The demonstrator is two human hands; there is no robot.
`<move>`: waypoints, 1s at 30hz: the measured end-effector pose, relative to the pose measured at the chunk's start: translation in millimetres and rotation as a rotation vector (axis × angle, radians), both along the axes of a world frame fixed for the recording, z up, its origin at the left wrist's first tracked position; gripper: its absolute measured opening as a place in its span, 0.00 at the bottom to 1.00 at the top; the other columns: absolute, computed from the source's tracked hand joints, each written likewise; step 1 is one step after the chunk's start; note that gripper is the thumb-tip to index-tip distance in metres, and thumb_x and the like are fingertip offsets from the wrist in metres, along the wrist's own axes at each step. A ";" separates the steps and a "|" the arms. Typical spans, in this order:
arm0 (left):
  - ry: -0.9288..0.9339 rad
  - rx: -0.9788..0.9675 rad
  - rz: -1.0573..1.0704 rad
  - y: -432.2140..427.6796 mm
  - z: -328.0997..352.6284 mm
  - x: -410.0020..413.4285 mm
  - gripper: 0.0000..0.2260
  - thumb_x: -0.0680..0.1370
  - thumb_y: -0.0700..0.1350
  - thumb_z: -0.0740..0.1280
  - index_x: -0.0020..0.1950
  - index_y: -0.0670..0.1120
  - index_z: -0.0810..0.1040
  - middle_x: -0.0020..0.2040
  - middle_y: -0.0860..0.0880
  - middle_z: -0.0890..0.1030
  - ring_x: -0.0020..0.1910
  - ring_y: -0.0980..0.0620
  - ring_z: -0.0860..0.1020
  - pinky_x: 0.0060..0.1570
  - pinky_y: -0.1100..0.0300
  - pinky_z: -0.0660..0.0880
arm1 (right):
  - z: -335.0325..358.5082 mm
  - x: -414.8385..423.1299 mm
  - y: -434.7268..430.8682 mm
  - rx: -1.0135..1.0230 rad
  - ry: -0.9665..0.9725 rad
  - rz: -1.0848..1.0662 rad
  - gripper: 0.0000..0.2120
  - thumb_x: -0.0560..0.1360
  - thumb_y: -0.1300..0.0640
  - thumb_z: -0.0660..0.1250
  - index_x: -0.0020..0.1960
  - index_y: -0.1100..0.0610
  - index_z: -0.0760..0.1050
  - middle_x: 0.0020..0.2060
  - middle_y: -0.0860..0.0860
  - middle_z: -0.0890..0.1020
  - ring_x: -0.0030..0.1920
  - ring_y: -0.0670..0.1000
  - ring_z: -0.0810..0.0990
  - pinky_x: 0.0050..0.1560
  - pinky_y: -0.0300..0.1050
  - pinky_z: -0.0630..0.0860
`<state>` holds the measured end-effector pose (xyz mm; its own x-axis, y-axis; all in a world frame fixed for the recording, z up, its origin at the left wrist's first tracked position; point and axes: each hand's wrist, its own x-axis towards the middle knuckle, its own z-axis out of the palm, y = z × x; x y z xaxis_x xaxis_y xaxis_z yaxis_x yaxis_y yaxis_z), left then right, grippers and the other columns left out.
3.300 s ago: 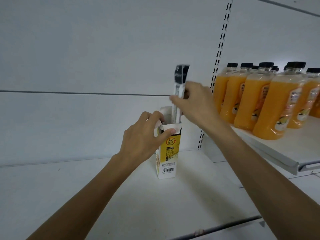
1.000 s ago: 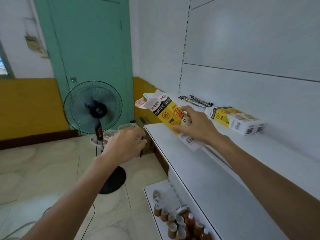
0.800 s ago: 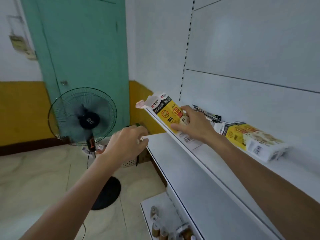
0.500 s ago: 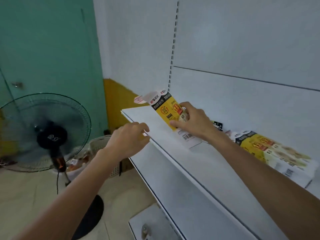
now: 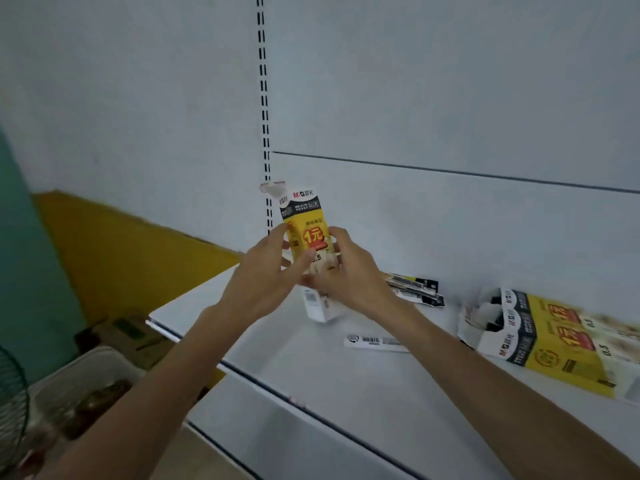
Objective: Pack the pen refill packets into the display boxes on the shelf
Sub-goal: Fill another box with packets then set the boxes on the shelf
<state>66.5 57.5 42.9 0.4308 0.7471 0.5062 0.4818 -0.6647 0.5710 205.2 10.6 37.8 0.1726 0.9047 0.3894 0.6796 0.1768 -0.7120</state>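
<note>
A yellow, black and white display box (image 5: 309, 233) stands upright on the white shelf (image 5: 363, 375), its top flap open. My right hand (image 5: 349, 271) grips its right side and my left hand (image 5: 263, 271) holds its left side, thumb across the front. Behind my right wrist lie several black-and-clear pen refill packets (image 5: 415, 289) against the back wall. One more packet (image 5: 375, 341), barcode up, lies flat on the shelf in front. Two more display boxes (image 5: 554, 337) lie on their sides at the right.
The shelf's front edge (image 5: 277, 386) runs diagonally from left to lower right. Below left are a white basket (image 5: 83, 386), a cardboard carton (image 5: 121, 334) and part of a fan (image 5: 10, 410). A slotted upright (image 5: 264, 98) rises behind the box.
My right hand has stood the tilted box upright on the shelf. My left hand has come up from the shelf edge and taken hold of the box's left side. The view has swung right.
</note>
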 end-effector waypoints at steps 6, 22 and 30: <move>-0.079 -0.070 0.033 26.7 -6.5 10.6 0.23 0.74 0.57 0.64 0.65 0.49 0.64 0.55 0.51 0.77 0.51 0.51 0.77 0.48 0.54 0.75 | -14.1 2.7 3.9 -0.015 -0.049 0.102 0.38 0.68 0.55 0.74 0.71 0.47 0.58 0.58 0.46 0.73 0.54 0.44 0.75 0.51 0.41 0.76; -0.243 -0.002 0.084 52.1 -21.1 30.0 0.39 0.64 0.50 0.77 0.68 0.47 0.59 0.60 0.46 0.72 0.56 0.50 0.72 0.49 0.59 0.68 | 7.7 76.6 -42.3 -0.737 -0.451 0.067 0.18 0.66 0.51 0.76 0.53 0.49 0.75 0.40 0.42 0.79 0.38 0.39 0.73 0.40 0.36 0.68; -0.340 -0.199 -0.041 67.6 -22.0 34.0 0.24 0.72 0.56 0.66 0.64 0.50 0.66 0.48 0.56 0.76 0.45 0.58 0.75 0.47 0.61 0.70 | 2.2 57.7 -21.3 -0.619 -0.480 0.032 0.09 0.69 0.64 0.68 0.39 0.50 0.74 0.24 0.43 0.71 0.26 0.38 0.70 0.30 0.35 0.64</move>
